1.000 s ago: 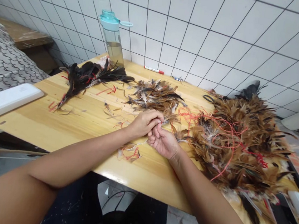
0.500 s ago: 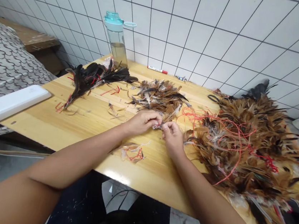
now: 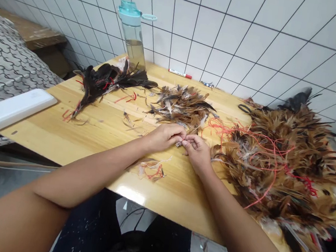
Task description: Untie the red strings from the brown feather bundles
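Observation:
My left hand [image 3: 164, 137] and my right hand [image 3: 197, 152] meet fingertip to fingertip over the wooden table [image 3: 94, 134]. Both are pinched on a small tuft of feathers between them, just in front of the middle heap of brown feathers [image 3: 182, 105]. A big heap of brown feathers tangled with red string [image 3: 285, 163] lies right of my right hand. A bunch of black feathers [image 3: 106, 80] lies at the far left. Scraps of red and white string [image 3: 152, 168] lie under my left wrist.
A clear water bottle with a teal lid [image 3: 134, 37] stands against the tiled wall. A red-capped marker [image 3: 179, 73] lies by the wall. A white flat device [image 3: 9, 108] overhangs the table's left edge. Black scissor handles [image 3: 244, 108] show behind the big heap.
My right hand turned from palm-up to palm-down and rose to meet the left hand's fingertips. Both hands shifted slightly away from me, toward the middle heap.

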The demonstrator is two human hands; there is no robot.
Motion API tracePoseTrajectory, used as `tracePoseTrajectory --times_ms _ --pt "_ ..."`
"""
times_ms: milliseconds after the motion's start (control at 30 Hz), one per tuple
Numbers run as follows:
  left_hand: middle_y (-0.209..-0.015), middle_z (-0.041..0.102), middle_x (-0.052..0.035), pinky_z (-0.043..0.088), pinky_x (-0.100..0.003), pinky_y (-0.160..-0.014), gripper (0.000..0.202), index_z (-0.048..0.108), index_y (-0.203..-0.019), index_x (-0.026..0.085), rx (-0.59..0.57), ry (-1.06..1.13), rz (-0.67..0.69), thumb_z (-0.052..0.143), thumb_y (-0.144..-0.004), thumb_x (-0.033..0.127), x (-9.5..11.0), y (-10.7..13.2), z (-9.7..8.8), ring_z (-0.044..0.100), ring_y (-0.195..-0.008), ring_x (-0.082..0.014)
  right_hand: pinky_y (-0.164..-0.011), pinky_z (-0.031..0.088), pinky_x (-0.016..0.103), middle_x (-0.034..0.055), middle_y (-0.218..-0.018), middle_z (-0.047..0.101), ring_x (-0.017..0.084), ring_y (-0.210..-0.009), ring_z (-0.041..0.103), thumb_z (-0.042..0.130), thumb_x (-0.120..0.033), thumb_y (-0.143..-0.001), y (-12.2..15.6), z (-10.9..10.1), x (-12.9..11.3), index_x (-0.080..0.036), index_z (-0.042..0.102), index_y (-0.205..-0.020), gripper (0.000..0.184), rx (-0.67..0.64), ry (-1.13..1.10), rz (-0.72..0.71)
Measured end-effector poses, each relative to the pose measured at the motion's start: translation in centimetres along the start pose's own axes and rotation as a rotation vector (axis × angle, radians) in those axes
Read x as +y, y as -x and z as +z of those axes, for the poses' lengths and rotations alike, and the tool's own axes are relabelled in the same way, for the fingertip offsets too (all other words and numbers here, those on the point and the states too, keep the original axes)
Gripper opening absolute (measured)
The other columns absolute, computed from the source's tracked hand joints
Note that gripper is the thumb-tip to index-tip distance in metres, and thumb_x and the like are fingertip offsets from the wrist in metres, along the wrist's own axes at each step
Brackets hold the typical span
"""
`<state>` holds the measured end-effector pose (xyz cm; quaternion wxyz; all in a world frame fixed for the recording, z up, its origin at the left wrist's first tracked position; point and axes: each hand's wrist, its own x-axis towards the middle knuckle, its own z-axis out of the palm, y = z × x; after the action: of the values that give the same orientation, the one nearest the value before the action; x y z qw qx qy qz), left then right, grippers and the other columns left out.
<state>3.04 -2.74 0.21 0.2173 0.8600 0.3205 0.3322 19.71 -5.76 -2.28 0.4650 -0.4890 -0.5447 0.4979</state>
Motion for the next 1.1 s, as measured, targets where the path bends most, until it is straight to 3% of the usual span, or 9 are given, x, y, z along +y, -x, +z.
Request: tracePoseTrajectory --times_ms 400,633,800,967,1100 --pt "-0.078 0.062 -0.0022 0.041 -0.022 -0.070 0.012 0.062 -0.085 0.016 0.002 -0.059 0.092 0.052 -0.089 0.020 -0.2 0.1 0.5 0.056 -0.075 -0.0116 -0.049 0.033 0.021 -0.0044 -0.067 0.055 0.005 -0.050 0.043 0.067 -0.044 -0.068 -0.5 -1.8 -1.2 -0.018 0.054 -0.080 0.031 -0.176 -0.018 0.114" --pt "-0.078 0.065 -0.0010 0.042 -0.021 -0.069 0.008 0.061 -0.084 0.016 -0.025 0.050 0.049 0.057 -0.087 0.021 0.5 0.0 0.2 0.057 -0.072 -0.0100 -0.051 0.030 0.021 -0.0052 -0.062 0.051 0.006 -0.051 0.040 0.058 -0.040 -0.075 -0.3 -1.8 -1.3 -0.019 0.049 -0.076 0.023 -0.266 0.061 0.112" --pt "-0.075 0.064 -0.0003 0.041 -0.020 -0.068 0.008 0.061 -0.079 0.015 -0.017 0.086 -0.035 0.057 -0.085 0.018 0.3 0.1 0.0 0.057 -0.071 -0.0096 -0.051 0.029 0.020 -0.0061 -0.060 0.048 0.007 -0.052 0.040 0.056 -0.036 -0.078 -0.3 -2.2 -1.7 -0.020 0.045 -0.076 0.019 -0.265 0.020 0.193" --pt "-0.074 0.064 0.0000 0.039 -0.021 -0.067 0.010 0.059 -0.074 0.015 -0.136 0.049 -0.040 0.055 -0.083 0.015 -0.3 0.2 -0.3 0.056 -0.070 -0.0102 -0.050 0.028 0.019 -0.0055 -0.067 0.051 0.004 -0.052 0.041 0.064 -0.031 -0.073 -0.6 -2.9 -1.9 -0.019 0.044 -0.075 0.023 -0.240 -0.162 0.323" --pt "-0.075 0.064 -0.0009 0.038 -0.022 -0.069 0.012 0.057 -0.073 0.015 -0.205 0.012 -0.027 0.050 -0.083 0.012 -0.4 0.2 -0.6 0.056 -0.073 -0.0116 -0.049 0.029 0.018 -0.0046 -0.067 0.052 0.004 -0.052 0.042 0.063 -0.027 -0.075 -0.6 -3.1 -2.0 -0.018 0.044 -0.074 0.021 -0.267 -0.144 0.353"
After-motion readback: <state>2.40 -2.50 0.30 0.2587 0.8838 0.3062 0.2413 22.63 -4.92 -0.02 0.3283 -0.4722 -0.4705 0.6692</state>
